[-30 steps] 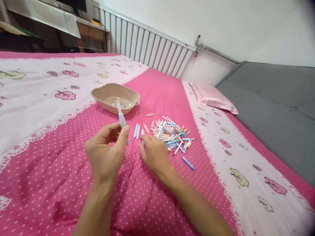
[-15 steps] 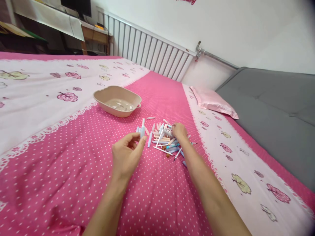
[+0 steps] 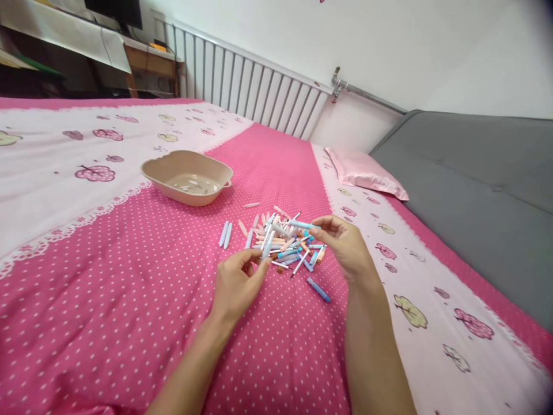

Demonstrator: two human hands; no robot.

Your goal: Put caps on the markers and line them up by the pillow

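Observation:
My left hand [image 3: 241,283] is closed round a pale blue pen [image 3: 267,248], which stands nearly upright with a thin white end at the top. My right hand [image 3: 345,245] pinches a light blue pen piece [image 3: 299,223], held level and pointing left above the heap. Beneath and between both hands is a heap of loose pen parts [image 3: 283,242], with pink, peach, blue and brown pieces and thin white refills. Two pale blue barrels [image 3: 225,235] lie side by side left of the heap. A darker blue piece [image 3: 318,290] lies apart, below my right hand.
A beige basin [image 3: 185,178] with some small pale pieces in it stands beyond the heap, to the left. Pink dotted bedding [image 3: 164,311] lies under everything. A pink pillow [image 3: 367,170] rests by the grey headboard [image 3: 475,173]. A radiator [image 3: 242,75] lines the wall.
My right hand has come up from the heap with a light blue pen piece and turned toward the left. My left hand, still holding its pen, has moved right, nearer the heap.

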